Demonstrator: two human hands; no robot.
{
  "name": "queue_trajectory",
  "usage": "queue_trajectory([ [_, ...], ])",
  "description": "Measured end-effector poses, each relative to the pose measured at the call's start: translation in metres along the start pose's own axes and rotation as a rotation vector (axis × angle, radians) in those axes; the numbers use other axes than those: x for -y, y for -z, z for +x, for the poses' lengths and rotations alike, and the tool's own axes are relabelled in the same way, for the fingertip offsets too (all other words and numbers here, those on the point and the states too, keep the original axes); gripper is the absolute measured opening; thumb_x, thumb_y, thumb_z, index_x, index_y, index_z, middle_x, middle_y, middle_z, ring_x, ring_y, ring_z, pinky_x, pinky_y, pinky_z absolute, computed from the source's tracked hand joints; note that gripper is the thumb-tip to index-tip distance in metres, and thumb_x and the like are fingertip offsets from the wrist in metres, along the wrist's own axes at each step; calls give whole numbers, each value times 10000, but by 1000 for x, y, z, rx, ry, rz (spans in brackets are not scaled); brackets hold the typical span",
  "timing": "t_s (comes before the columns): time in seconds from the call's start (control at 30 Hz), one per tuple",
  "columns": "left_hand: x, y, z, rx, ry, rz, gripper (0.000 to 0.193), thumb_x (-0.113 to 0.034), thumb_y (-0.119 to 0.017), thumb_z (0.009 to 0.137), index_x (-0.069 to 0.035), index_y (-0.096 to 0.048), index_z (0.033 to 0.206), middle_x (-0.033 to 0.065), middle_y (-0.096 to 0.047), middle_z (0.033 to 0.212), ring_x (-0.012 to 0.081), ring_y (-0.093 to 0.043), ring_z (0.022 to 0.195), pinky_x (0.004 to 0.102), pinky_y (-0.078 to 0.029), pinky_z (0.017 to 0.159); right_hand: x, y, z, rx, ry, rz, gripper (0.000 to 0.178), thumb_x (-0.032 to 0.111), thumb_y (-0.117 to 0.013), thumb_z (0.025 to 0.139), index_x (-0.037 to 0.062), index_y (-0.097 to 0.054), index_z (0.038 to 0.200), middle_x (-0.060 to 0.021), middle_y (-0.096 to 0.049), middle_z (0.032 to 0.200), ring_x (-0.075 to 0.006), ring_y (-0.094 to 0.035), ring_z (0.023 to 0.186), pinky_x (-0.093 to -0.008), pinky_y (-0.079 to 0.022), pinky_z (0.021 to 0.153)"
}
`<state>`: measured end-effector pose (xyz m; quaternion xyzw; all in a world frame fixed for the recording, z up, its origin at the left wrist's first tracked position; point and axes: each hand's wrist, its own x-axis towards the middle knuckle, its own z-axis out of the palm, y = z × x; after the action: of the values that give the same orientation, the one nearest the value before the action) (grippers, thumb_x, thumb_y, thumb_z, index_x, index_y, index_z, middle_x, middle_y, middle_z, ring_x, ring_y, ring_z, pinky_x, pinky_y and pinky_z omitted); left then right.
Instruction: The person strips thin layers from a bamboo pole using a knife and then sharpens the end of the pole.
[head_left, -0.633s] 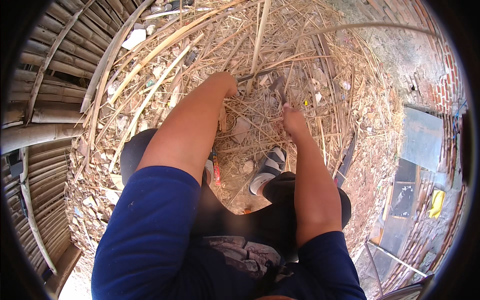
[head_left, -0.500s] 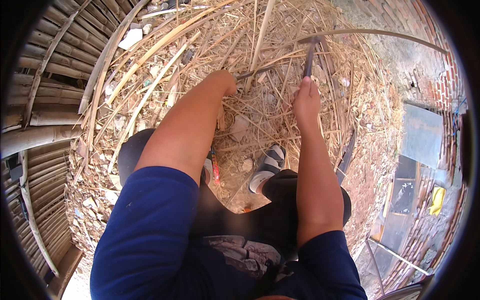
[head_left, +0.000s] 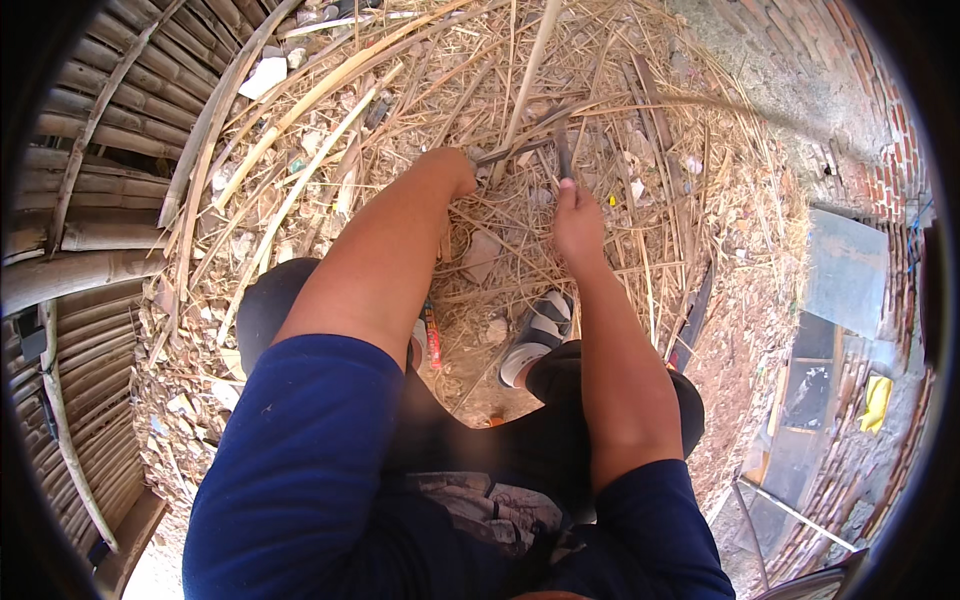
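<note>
Person crouches over a litter of dry cane strips and shavings point(head_left: 520, 110) on bare ground. Right hand point(head_left: 577, 215) is closed in a fist on the dark handle of a blade tool point(head_left: 563, 150), which stands nearly upright above the knuckles, its upper part blurred. Left hand point(head_left: 455, 170) reaches down into the litter beside a thin grey strip point(head_left: 510, 152) that runs across toward the tool; fingers are hidden behind the wrist, so I cannot tell whether they are closed on the strip or only resting near it. Striped shoe point(head_left: 540, 335) sits just below the work. Stacked bamboo poles point(head_left: 80, 200) lie at the left. Risk, judged: the two hands are near each other, so a glancing stroke off the springy strip could reach the left fingers; loose shavings may let the strip shift.
</note>
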<state>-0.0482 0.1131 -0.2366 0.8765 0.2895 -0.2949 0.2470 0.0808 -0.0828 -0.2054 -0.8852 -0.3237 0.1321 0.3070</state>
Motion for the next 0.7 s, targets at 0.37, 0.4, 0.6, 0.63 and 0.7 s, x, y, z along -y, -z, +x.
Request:
queue_trajectory([
  [0.37,1,-17,15,-51,13,65,383,-186,-615,846,-145,-737,1207,123,-710,1207,307,-689,1088,432,-563,917,-11,-24,-26,133,-19,-241,429,412,-472,1035,-4,-572,1007,-300,-667,861,-497,-649,836,-550,-507,734],
  [0.4,4,-17,12,-28,21,41,381,-193,-622,845,-143,-738,1205,123,-710,1207,307,-689,1088,431,-563,917,-3,-25,-28,153,-35,-225,434,413,-473,1033,-7,-576,996,-307,-667,872,-506,-648,856,-557,-506,749],
  [0.6,0,-10,1,-49,15,-3,380,-197,-619,832,-140,-738,1188,129,-722,1140,307,-701,1035,422,-571,879,-8,-14,-6,25,-32,-56,469,416,-473,1032,-23,-608,936,-305,-667,902,-489,-649,892,-531,-492,781],
  [0.63,4,-19,9,-98,18,3,393,-180,-597,822,-145,-730,1191,134,-731,1081,304,-709,995,420,-576,848,3,-7,-3,-8,-43,-12,477,417,-472,1033,-27,-614,932,-304,-668,915,-481,-649,898,-521,-490,784],
  [0.7,5,-26,14,-115,7,11,402,-167,-577,814,-147,-723,1188,140,-740,1028,302,-718,954,419,-581,816,21,7,10,-51,-47,152,481,421,-468,1035,-34,-608,967,-300,-670,934,-473,-649,896,-513,-485,779],
])
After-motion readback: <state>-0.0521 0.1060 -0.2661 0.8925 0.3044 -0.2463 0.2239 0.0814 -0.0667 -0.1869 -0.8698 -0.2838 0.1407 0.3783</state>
